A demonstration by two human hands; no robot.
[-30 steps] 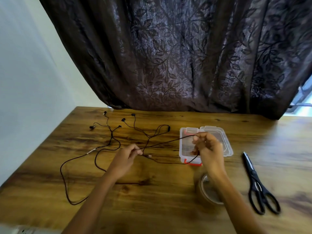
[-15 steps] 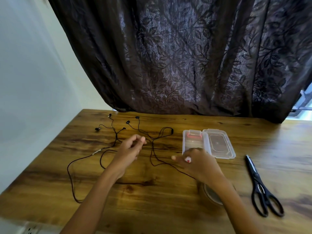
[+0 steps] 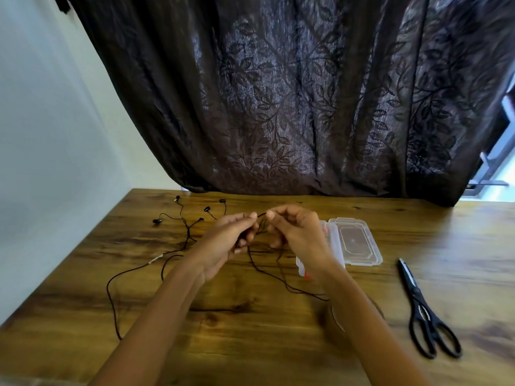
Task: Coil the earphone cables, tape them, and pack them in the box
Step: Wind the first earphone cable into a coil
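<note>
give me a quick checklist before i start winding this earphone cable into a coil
1. Both hands on the cable: ok. The left hand and right hand pinch the thin black earphone cable between them, raised above the wooden table.
2. Slack free to wind: cannot tell. Strands trail and cross below the hands.
3. Second black earphone set kept apart: cannot tell. Its cable runs close behind the left grip.
4. Clear plastic box open: ok, lid folded flat.
5. Tape roll reachable: ok, beside the right forearm, partly hidden.
6. Black-handled scissors reachable: ok, lying closed at the right.
</note>
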